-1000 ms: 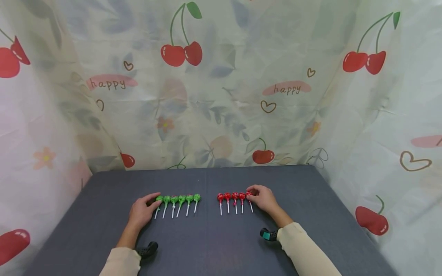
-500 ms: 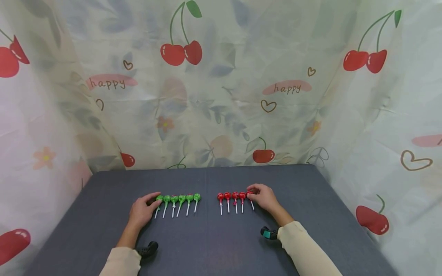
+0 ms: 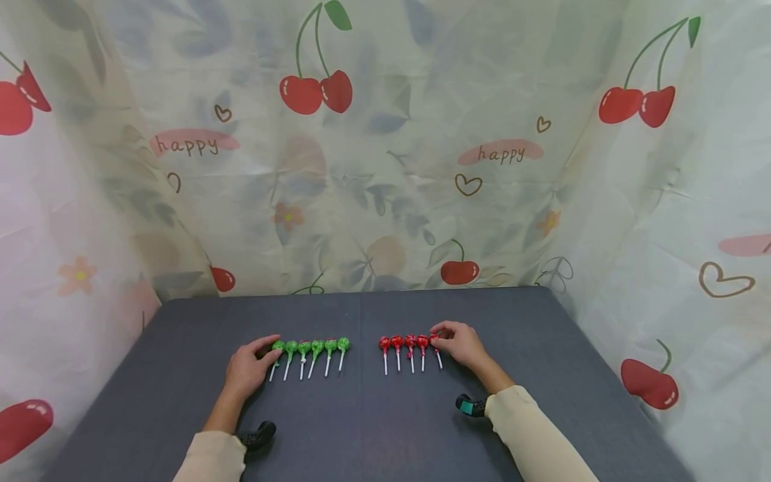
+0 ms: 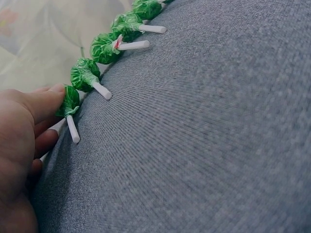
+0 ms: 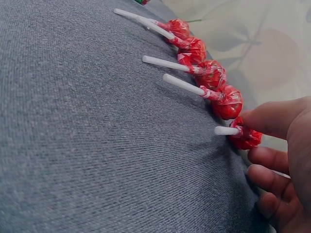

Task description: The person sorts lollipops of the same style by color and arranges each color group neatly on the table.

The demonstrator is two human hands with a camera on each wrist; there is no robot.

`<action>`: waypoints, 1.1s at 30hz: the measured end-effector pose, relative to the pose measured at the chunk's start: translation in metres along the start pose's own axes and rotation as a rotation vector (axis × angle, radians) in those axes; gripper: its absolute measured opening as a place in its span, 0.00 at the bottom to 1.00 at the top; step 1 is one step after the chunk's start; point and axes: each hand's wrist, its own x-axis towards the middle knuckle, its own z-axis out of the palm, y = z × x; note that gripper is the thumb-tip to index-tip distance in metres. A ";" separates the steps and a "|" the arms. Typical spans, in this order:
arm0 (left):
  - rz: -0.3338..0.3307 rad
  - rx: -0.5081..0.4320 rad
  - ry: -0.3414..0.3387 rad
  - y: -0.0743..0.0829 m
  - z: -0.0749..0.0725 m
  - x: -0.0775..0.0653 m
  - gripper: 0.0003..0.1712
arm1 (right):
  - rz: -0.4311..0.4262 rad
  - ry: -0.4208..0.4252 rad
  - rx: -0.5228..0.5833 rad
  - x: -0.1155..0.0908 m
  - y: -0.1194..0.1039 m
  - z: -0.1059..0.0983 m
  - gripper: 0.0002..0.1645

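Observation:
A row of several green-wrapped lollipops [image 3: 316, 348] lies left of the table's middle, white sticks toward me. My left hand [image 3: 245, 369] pinches the head of the leftmost green lollipop [image 4: 70, 101] between thumb and fingers. To the right lies a row of red-wrapped lollipops [image 3: 411, 342], sticks also pointing my way. The head of the rightmost red lollipop [image 5: 246, 136] is between the thumb and fingers of my right hand [image 3: 460, 345]. In the right wrist view its short-looking stick [image 5: 226, 130] points away from the hand. Fingers partly hide both held heads.
Dark grey cloth covers the table [image 3: 361, 428]. A gap separates the green row from the red one. Behind the table hangs a pale curtain [image 3: 385, 201] printed with cherries, closing in both sides too. Black wrist straps [image 3: 472, 406] show at the sleeves.
The rightmost red lollipop's stick has shifted slightly, first to the right and then a little back, in my right hand. My left hand and the green row keep their places.

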 end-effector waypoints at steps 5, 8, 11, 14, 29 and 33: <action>-0.006 -0.001 0.003 0.000 0.000 0.000 0.22 | 0.012 -0.005 0.013 0.000 0.000 0.000 0.10; -0.006 -0.002 0.005 -0.001 0.000 0.000 0.22 | 0.020 -0.004 0.014 0.000 -0.001 0.000 0.10; -0.007 -0.006 0.006 -0.001 0.001 0.001 0.22 | 0.031 0.002 0.016 0.001 0.000 -0.001 0.10; -0.005 -0.008 0.006 -0.001 0.002 0.001 0.22 | 0.036 0.023 0.037 0.001 0.003 -0.002 0.10; 0.139 -0.100 0.048 -0.004 -0.015 -0.010 0.23 | 0.007 0.097 0.153 -0.022 0.024 -0.030 0.12; 0.179 -0.110 0.072 -0.005 -0.023 -0.018 0.22 | 0.023 0.103 0.147 -0.034 0.038 -0.045 0.13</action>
